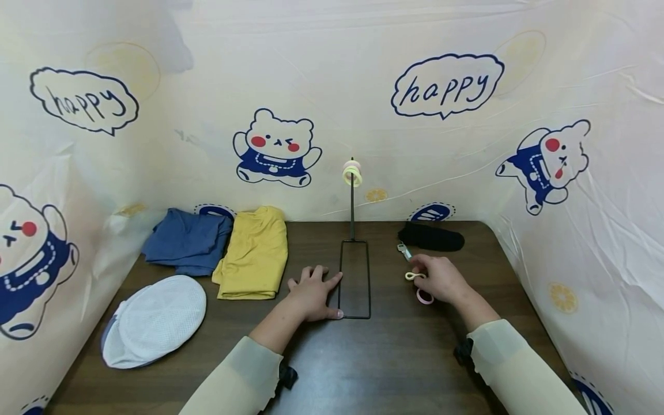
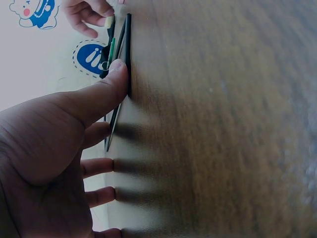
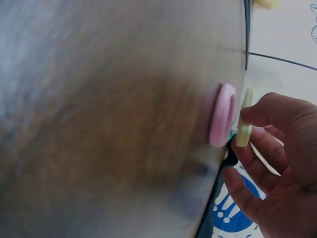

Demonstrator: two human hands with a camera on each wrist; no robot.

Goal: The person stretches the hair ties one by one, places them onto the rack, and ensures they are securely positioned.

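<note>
A black wire stand (image 1: 369,288) has a rectangular base flat on the table and an upright rod, with pale yellow and pink hair ties (image 1: 358,180) round its upper part. My left hand (image 1: 310,295) rests at the base's left side, fingers spread, its thumb and index finger touching the frame. My right hand (image 1: 441,280) pinches a pale yellow hair tie (image 3: 245,130) between thumb and fingers, just above the table. A pink hair tie (image 3: 223,115) lies on the tabletop close by. Beyond those fingers is a small silver and teal item (image 1: 403,251), perhaps a key.
A black elongated item (image 1: 432,237) lies at the back right. Folded blue cloth (image 1: 187,239) and folded yellow cloth (image 1: 254,253) are at the back left. In front of them sits a white cap (image 1: 155,323). Printed white sheeting (image 1: 353,86) surrounds the table.
</note>
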